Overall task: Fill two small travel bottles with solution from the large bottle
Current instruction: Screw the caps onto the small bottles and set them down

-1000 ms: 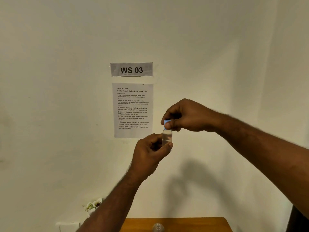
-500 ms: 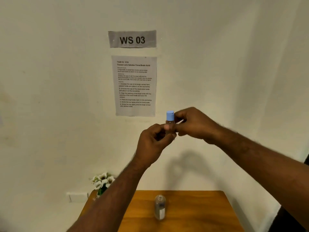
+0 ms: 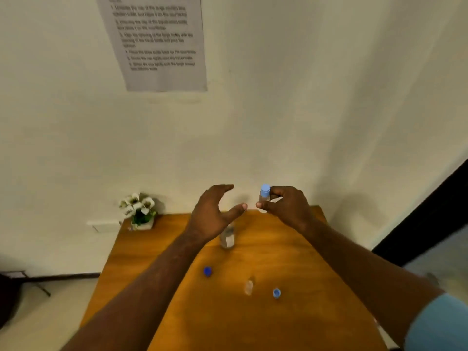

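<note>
Head view, only one. Landmark: the large clear bottle with a pale label [image 3: 227, 238], which stood uncapped, so far as the blur allowed, on the orange-brown wooden table [image 3: 291, 325], partly behind the left wrist.

Progress, as judged: one small clear travel bottle with a light blue cap [image 3: 264, 198] was capped and held up beyond and right of the large bottle, so that one looked finished. A second small clear travel bottle [image 3: 249, 287] stood open, nearer the camera and slightly right of the large bottle; whether it held liquid could not be told. A light blue loose cap [image 3: 276, 292] lay just right of it; a dark blue loose cap [image 3: 207, 271] lay nearer than the large bottle, to its left. Left to do: fill the second bottle if empty, then cap both.

Fingers: the right hand [image 3: 286, 206] pinched the capped bottle between thumb and curled fingers. The left hand [image 3: 212, 214] was spread wide, thumb apart, holding nothing, above the large bottle.
</note>
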Demonstrator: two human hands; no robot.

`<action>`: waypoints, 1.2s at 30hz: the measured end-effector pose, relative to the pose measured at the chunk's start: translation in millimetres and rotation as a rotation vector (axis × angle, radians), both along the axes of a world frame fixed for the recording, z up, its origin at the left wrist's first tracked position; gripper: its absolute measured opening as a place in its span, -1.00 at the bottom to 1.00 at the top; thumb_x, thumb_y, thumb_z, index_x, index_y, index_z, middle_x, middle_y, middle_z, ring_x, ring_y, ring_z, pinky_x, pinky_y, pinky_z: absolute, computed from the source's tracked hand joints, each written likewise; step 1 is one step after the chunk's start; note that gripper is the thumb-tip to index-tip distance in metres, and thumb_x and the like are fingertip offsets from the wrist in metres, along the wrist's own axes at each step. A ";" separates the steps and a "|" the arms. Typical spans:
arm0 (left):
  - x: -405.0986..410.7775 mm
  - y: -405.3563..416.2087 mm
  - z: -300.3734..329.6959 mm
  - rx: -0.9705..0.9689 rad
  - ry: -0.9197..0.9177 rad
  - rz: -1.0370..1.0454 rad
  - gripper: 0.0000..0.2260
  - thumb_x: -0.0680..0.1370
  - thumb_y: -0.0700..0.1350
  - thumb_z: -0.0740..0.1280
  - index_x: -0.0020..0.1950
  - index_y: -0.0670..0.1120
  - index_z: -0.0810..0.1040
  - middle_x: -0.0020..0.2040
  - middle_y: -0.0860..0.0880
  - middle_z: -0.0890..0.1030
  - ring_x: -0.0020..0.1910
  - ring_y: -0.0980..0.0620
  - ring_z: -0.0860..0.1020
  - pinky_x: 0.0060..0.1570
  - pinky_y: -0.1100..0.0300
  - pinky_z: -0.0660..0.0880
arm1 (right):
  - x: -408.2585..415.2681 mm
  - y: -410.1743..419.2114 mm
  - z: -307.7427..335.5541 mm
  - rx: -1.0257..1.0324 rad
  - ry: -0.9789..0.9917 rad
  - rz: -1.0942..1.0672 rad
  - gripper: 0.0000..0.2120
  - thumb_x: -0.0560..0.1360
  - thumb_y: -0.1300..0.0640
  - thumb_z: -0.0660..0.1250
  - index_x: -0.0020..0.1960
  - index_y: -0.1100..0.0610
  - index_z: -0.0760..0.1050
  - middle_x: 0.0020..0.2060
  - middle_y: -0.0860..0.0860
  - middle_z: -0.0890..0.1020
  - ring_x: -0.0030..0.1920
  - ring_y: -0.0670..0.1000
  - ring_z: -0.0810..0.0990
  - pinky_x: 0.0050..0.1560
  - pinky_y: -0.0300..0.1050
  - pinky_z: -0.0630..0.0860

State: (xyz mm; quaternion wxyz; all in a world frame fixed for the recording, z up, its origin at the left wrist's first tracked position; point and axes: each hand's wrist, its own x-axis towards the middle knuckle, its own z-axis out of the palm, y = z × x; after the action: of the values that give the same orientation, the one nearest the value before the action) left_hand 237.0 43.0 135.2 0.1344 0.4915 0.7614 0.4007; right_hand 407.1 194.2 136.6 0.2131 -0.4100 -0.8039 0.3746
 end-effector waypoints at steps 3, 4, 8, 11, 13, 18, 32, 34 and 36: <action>-2.8 4.1 -38.3 -0.084 0.084 -0.006 -0.35 0.52 0.29 0.40 0.54 0.07 0.37 0.52 0.03 0.43 0.50 0.03 0.35 0.44 0.07 0.36 | 1.2 14.6 -60.1 -0.066 -0.073 -0.047 -0.56 0.36 -0.10 0.58 0.17 0.06 0.68 0.06 -0.02 0.72 0.08 0.00 0.66 0.13 -0.03 0.57; -2.6 5.6 -50.9 -0.108 0.105 -0.003 -0.33 0.52 0.30 0.39 0.55 0.06 0.35 0.54 0.02 0.41 0.51 0.02 0.33 0.44 0.07 0.35 | 1.6 18.1 -79.4 -0.071 -0.091 -0.054 -0.58 0.37 -0.08 0.58 0.17 0.07 0.67 0.07 -0.01 0.72 0.07 0.02 0.67 0.12 -0.03 0.58; 1.7 16.2 -95.8 -0.190 0.175 0.022 -0.26 0.49 0.37 0.35 0.56 0.03 0.31 0.57 -0.03 0.36 0.53 -0.05 0.31 0.44 -0.04 0.39 | 0.4 31.7 -145.9 -0.115 -0.173 -0.061 -0.64 0.43 -0.01 0.55 0.16 0.12 0.66 0.06 0.05 0.72 0.05 0.07 0.67 -0.01 -0.10 0.53; 2.3 21.6 -119.2 -0.228 0.173 0.070 -0.24 0.48 0.35 0.39 0.58 0.03 0.29 0.60 -0.02 0.30 0.56 -0.08 0.27 0.44 -0.12 0.39 | -1.8 41.2 -182.3 -0.146 -0.239 -0.103 -0.61 0.46 -0.01 0.52 0.21 0.15 0.62 0.10 0.06 0.70 0.08 0.10 0.65 -0.01 -0.12 0.51; 0.7 25.5 -132.7 -0.233 0.158 0.099 -0.23 0.48 0.33 0.41 0.58 0.03 0.28 0.61 -0.02 0.28 0.57 -0.10 0.25 0.44 -0.14 0.39 | -4.8 50.7 -203.6 -0.156 -0.281 -0.113 -0.61 0.47 -0.02 0.51 0.21 0.16 0.62 0.09 0.08 0.70 0.05 0.11 0.65 -0.06 -0.13 0.48; -3.2 26.0 -150.5 -0.250 0.124 0.152 -0.20 0.46 0.36 0.36 0.59 0.03 0.25 0.63 -0.01 0.24 0.58 -0.08 0.23 0.46 -0.12 0.35 | -8.1 68.3 -235.9 -0.200 -0.343 -0.130 -0.58 0.48 0.01 0.50 0.26 0.19 0.59 0.12 0.13 0.69 0.12 0.15 0.64 0.06 -0.03 0.53; -12.6 24.6 -164.9 -0.266 0.103 0.211 -0.14 0.46 0.34 0.42 0.62 0.03 0.19 0.64 0.01 0.22 0.60 -0.05 0.20 0.47 -0.13 0.32 | -28.4 106.4 -258.3 -0.096 -0.282 -0.249 -0.62 0.55 0.08 0.42 0.31 0.23 0.53 0.17 0.18 0.66 0.18 0.23 0.61 0.13 0.03 0.53; -14.1 25.7 -165.6 -0.259 0.108 0.210 -0.14 0.44 0.37 0.41 0.62 0.03 0.20 0.64 0.01 0.23 0.59 -0.05 0.21 0.47 -0.13 0.33 | -33.6 116.4 -261.9 -0.076 -0.286 -0.276 -0.62 0.55 0.08 0.43 0.30 0.22 0.53 0.16 0.19 0.66 0.17 0.23 0.62 0.12 0.03 0.53; -15.7 27.2 -164.9 -0.252 0.107 0.210 -0.14 0.44 0.36 0.40 0.62 0.03 0.20 0.64 0.01 0.23 0.59 -0.05 0.22 0.47 -0.14 0.35 | -39.0 126.2 -264.9 -0.069 -0.281 -0.295 -0.61 0.55 0.07 0.43 0.31 0.22 0.53 0.17 0.18 0.66 0.18 0.23 0.62 0.13 0.03 0.54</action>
State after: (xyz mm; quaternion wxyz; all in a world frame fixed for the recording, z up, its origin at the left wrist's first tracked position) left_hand 221.3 70.2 -29.6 0.1118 0.4091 0.8588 0.2873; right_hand 368.1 320.4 -128.3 0.1371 -0.5785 -0.7436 0.3059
